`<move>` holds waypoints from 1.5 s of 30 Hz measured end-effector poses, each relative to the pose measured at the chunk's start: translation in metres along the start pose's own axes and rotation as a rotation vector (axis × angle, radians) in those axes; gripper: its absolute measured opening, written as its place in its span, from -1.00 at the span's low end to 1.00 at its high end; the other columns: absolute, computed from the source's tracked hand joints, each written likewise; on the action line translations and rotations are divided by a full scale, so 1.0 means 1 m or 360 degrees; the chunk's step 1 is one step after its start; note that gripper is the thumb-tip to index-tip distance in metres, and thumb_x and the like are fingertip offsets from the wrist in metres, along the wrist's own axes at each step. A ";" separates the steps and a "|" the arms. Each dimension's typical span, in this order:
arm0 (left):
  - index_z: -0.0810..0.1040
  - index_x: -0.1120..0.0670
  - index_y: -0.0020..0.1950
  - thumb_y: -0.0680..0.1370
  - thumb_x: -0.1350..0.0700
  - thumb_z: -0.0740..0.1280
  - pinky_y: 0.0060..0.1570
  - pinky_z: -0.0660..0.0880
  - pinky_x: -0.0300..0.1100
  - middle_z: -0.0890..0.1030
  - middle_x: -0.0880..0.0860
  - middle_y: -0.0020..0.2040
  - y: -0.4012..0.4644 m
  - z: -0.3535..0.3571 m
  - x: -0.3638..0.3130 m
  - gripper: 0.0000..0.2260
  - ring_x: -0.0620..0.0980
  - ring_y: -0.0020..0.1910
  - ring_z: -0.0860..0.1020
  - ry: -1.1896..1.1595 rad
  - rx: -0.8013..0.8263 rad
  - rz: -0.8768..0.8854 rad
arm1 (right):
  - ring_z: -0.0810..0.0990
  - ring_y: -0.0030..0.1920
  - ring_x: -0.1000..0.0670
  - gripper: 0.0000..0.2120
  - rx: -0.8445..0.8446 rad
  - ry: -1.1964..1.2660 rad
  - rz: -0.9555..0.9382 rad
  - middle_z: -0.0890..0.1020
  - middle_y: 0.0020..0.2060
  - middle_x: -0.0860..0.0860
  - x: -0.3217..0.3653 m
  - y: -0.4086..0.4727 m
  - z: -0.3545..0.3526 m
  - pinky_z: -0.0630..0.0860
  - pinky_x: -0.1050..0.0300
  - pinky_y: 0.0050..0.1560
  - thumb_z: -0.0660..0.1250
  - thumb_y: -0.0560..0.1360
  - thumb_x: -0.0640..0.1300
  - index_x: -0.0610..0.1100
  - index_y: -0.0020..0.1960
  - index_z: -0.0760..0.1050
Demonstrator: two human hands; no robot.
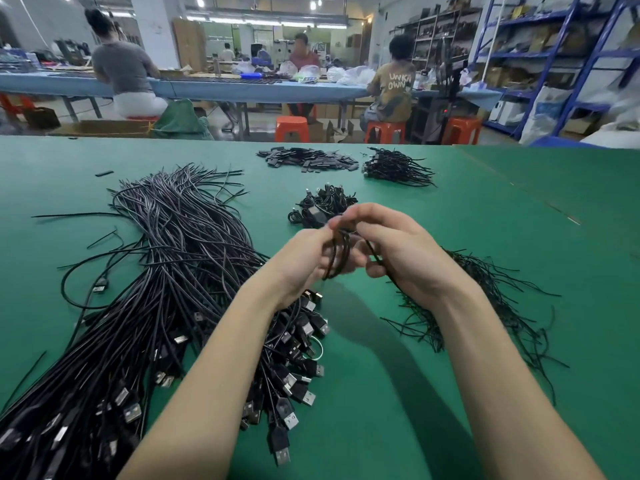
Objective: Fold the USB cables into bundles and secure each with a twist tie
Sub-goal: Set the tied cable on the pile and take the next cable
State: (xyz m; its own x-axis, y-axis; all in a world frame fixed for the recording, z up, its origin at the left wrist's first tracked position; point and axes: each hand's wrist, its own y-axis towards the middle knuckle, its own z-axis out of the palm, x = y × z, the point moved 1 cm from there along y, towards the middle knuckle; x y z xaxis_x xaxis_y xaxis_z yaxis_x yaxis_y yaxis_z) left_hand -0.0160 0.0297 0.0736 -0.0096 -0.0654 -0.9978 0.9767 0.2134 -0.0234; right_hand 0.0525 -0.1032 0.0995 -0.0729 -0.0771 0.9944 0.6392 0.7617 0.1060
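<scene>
Both hands, left hand (304, 258) and right hand (398, 251), grip a looped cable (337, 256) above the bench (519, 237); loose cables (166, 271) lie left, twist ties (485, 299) right, finished bundles (320, 206) beyond.

A green table (485, 209) fills the foreground. Beyond it, a long blue workbench (242, 88) is occupied by seated people, with orange stools (292, 128) set on the floor beneath. Blue metal shelving (540, 53) is stacked with boxes at right. Ceiling lights (277, 20) are lit overhead.
</scene>
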 end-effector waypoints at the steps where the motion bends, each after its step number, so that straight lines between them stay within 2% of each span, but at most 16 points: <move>1: 0.60 0.13 -0.06 0.74 0.04 0.00 -0.32 0.53 -0.30 0.65 0.03 -0.35 0.002 0.000 0.000 -0.58 -0.05 -0.36 0.63 -0.0187 -0.0092 0.0060 | 0.44 -0.41 0.09 -0.69 0.0041 -0.0067 -0.0047 0.67 -0.01 -0.01 -0.001 0.000 0.004 0.30 0.30 -0.48 0.11 0.62 -0.37 -0.05 -0.03 0.53; 3: 0.64 0.16 -0.09 0.74 0.03 -0.03 -0.32 0.55 -0.27 0.67 0.05 -0.30 0.003 -0.003 -0.002 -0.51 -0.05 -0.34 0.64 -0.0611 -0.0138 0.0095 | 0.44 -0.41 0.07 -0.69 0.0101 -0.0126 -0.0071 0.60 -0.01 -0.04 -0.005 0.000 0.010 0.32 0.29 -0.46 0.10 0.60 -0.40 -0.08 -0.05 0.53; 5: 0.60 0.25 0.15 0.73 0.01 -0.05 -0.17 0.60 -0.23 0.72 0.14 -0.02 0.002 -0.009 -0.006 -0.52 -0.02 -0.07 0.70 -0.0902 -0.0060 0.0099 | 0.46 -0.41 0.06 -0.74 0.0177 -0.0175 -0.0018 0.60 -0.06 -0.01 -0.010 -0.001 0.009 0.38 0.27 -0.44 0.14 0.63 -0.38 -0.11 -0.07 0.52; 9: 0.51 0.29 0.28 0.74 -0.01 -0.07 0.08 0.61 -0.13 0.66 0.20 0.19 0.000 -0.023 -0.012 -0.51 0.08 0.18 0.64 -0.1096 -0.0017 0.0223 | 0.45 -0.41 0.05 -0.76 0.0317 -0.0309 0.0114 0.58 -0.20 -0.01 -0.017 -0.004 0.002 0.40 0.26 -0.44 0.17 0.66 -0.32 -0.11 -0.09 0.52; 13: 0.55 0.22 0.17 0.74 -0.02 -0.06 0.02 0.61 -0.16 0.71 0.13 0.05 0.000 -0.013 -0.013 -0.53 0.04 0.05 0.68 -0.0862 -0.0074 0.0282 | 0.38 -0.49 0.08 -0.75 0.0213 -0.0175 0.0094 0.56 -0.21 -0.04 -0.020 -0.001 0.004 0.31 0.29 -0.49 0.15 0.65 -0.34 -0.14 -0.08 0.52; 17: 0.52 0.14 0.00 0.74 -0.02 -0.04 -0.25 0.52 -0.13 0.65 0.01 -0.27 0.002 -0.002 -0.012 -0.59 0.03 -0.19 0.63 -0.0586 -0.0264 0.0331 | 0.51 -0.44 0.04 -0.77 0.0240 -0.0090 0.0168 0.66 -0.17 -0.04 -0.024 -0.001 0.006 0.47 0.23 -0.43 0.16 0.65 -0.33 -0.14 -0.08 0.52; 20: 0.40 0.07 -0.14 0.74 -0.02 0.00 -0.30 0.30 -0.12 0.31 -0.08 -0.45 0.005 0.001 -0.010 -0.65 -0.06 -0.45 0.39 -0.0612 -0.0348 0.0319 | 0.74 -0.11 -0.07 -0.77 0.0330 -0.0063 0.0283 0.72 -0.03 -0.05 -0.027 -0.002 0.003 0.62 0.09 -0.07 0.19 0.65 -0.33 -0.11 -0.10 0.51; 22: 0.33 0.05 -0.20 0.74 0.01 0.00 -0.30 0.32 -0.19 0.17 -0.10 -0.46 0.005 0.000 -0.010 -0.66 -0.11 -0.52 0.20 -0.0736 -0.0293 0.0315 | 0.73 0.05 -0.07 -0.78 0.0120 -0.0073 0.0306 0.72 0.05 -0.06 -0.029 0.001 -0.002 0.55 0.04 0.06 0.23 0.61 -0.33 -0.07 -0.10 0.51; 24: 0.30 0.03 -0.24 0.74 0.02 0.01 -0.36 0.32 -0.26 0.10 -0.11 -0.44 0.003 -0.003 -0.009 -0.65 -0.11 -0.50 0.09 -0.0955 -0.0105 0.0242 | 0.72 -0.03 -0.02 -0.90 -0.0206 0.0059 0.0290 0.71 0.08 -0.06 -0.030 0.004 -0.010 0.56 0.10 -0.05 0.29 0.61 -0.24 -0.08 0.02 0.55; 28: 0.36 0.03 -0.28 0.72 0.01 0.07 -0.34 0.37 -0.28 0.06 -0.09 -0.38 -0.003 -0.008 -0.002 -0.62 -0.11 -0.50 0.10 -0.1069 0.0251 0.0032 | 0.57 -0.27 0.10 -0.77 -0.0189 0.0082 0.0154 0.72 -0.07 0.07 -0.026 0.005 -0.015 0.47 0.25 -0.26 0.37 0.60 -0.03 -0.07 0.21 0.61; 31: 0.37 0.04 -0.27 0.72 0.00 0.06 -0.23 0.45 -0.25 0.13 -0.11 -0.43 0.003 -0.005 0.002 -0.62 -0.13 -0.52 0.21 -0.0878 0.0149 0.0011 | 0.44 -0.38 0.12 -0.94 -0.0305 -0.0158 0.0000 0.63 -0.28 0.07 -0.025 0.005 -0.010 0.41 0.29 -0.37 0.43 0.56 -0.12 -0.06 0.01 0.68; 35: 0.36 0.06 -0.20 0.73 -0.02 0.03 -0.06 0.42 -0.06 0.35 -0.10 -0.47 0.011 0.005 0.007 -0.65 -0.08 -0.44 0.34 0.0079 -0.0471 0.0289 | 0.45 -0.45 0.10 -0.94 -0.0537 -0.0257 -0.0132 0.59 -0.38 0.01 -0.027 0.010 -0.003 0.44 0.26 -0.43 0.45 0.54 -0.16 -0.04 -0.04 0.70; 37: 0.40 0.05 -0.17 0.72 -0.06 0.03 -0.15 0.40 -0.14 0.42 -0.07 -0.40 0.011 0.011 0.009 -0.65 -0.10 -0.40 0.38 0.0437 -0.0602 0.0363 | 0.53 -0.48 0.09 -0.92 -0.0652 -0.0263 -0.0175 0.65 -0.38 0.02 -0.029 0.012 0.000 0.53 0.18 -0.38 0.45 0.54 -0.18 -0.03 -0.01 0.69; 39: 0.41 0.06 -0.10 0.71 -0.03 0.05 -0.27 0.37 -0.21 0.53 -0.03 -0.29 0.009 0.017 0.010 -0.71 -0.12 -0.35 0.45 0.0717 -0.0622 0.0406 | 0.63 -0.46 0.05 -0.88 -0.0741 -0.0276 -0.0202 0.70 -0.36 0.04 -0.032 0.013 0.001 0.66 0.05 -0.27 0.44 0.54 -0.19 0.01 0.00 0.69; 42: 0.34 0.16 0.00 0.70 0.17 0.09 -0.18 0.36 -0.11 0.58 0.17 -0.05 0.009 0.023 0.008 -0.88 0.10 -0.13 0.53 0.1054 -0.0600 0.0456 | 0.72 -0.34 -0.01 -0.83 -0.0843 -0.0428 -0.0270 0.73 -0.33 0.07 -0.036 0.013 0.003 0.70 -0.09 -0.07 0.42 0.55 -0.17 0.09 -0.10 0.70; 45: 0.32 0.19 0.02 0.67 0.24 0.09 -0.31 0.43 -0.26 0.55 0.11 -0.16 0.005 0.027 0.006 -0.93 0.07 -0.23 0.53 0.1156 -0.0499 0.0449 | 0.73 -0.26 -0.04 -0.83 -0.0830 -0.0557 -0.0268 0.73 -0.30 0.10 -0.037 0.013 0.005 0.67 0.12 -0.17 0.37 0.57 -0.14 0.01 0.03 0.73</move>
State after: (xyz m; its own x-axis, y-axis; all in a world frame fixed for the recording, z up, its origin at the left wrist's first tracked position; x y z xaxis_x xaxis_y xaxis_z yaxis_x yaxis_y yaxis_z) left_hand -0.0049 0.0041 0.0695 -0.0141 0.6520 -0.7581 0.8594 0.3954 0.3241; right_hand 0.0601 -0.0874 0.0639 -0.3932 0.1129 0.9125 0.8786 0.3385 0.3368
